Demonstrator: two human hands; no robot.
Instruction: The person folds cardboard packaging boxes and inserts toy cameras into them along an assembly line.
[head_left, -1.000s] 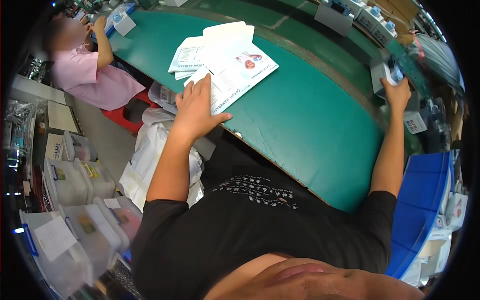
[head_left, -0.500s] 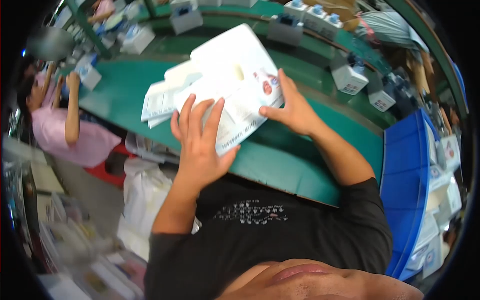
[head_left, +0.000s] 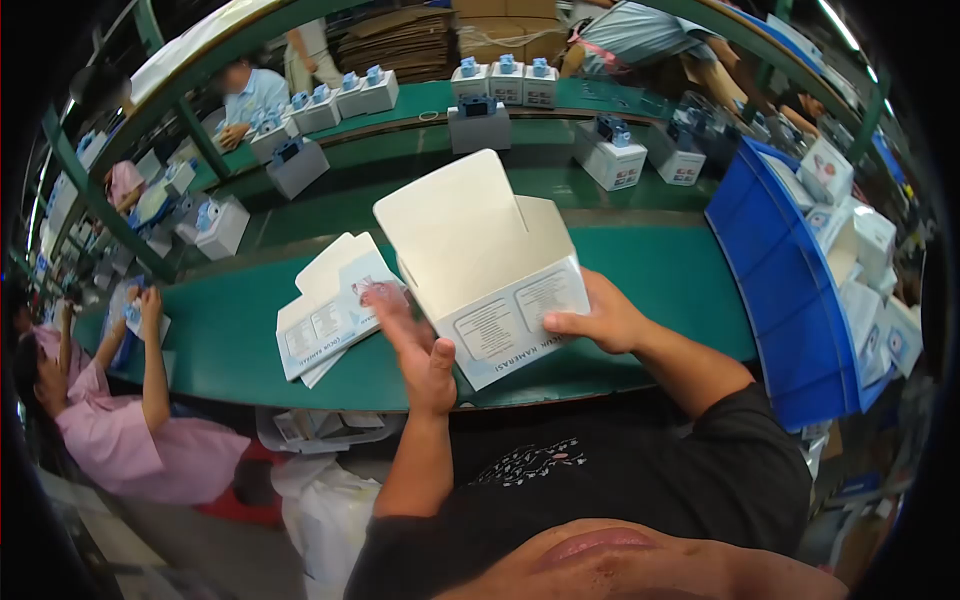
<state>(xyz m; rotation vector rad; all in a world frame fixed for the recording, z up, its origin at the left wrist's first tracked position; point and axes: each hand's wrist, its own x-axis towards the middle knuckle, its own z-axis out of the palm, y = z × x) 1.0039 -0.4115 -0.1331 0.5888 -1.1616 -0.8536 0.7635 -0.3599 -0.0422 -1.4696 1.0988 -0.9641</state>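
Note:
A white printed cardboard box (head_left: 515, 325) is opened out into shape, its large flap standing up at the back and its cream inside showing. My right hand (head_left: 605, 315) grips the box's right side, thumb on the printed front panel. At the box's left side is my left hand (head_left: 410, 350), fingers stretched out and slightly blurred, thumb up; whether it touches the box I cannot tell. Left of it, a few flattened cardboard boxes (head_left: 325, 325) with the same print lie stacked on the green table (head_left: 660, 270).
A blue bin (head_left: 790, 290) full of white boxes stands at the right. Across the table, white boxes topped with small blue cameras (head_left: 610, 150) line the green conveyor (head_left: 400, 165). A person in a pink shirt (head_left: 130, 430) works at the left; another in light blue (head_left: 255, 100) sits farther back.
The box has gone from flat to opened out, with its flap raised. My left hand has moved from its front face to its left side; my right hand now grips the right side.

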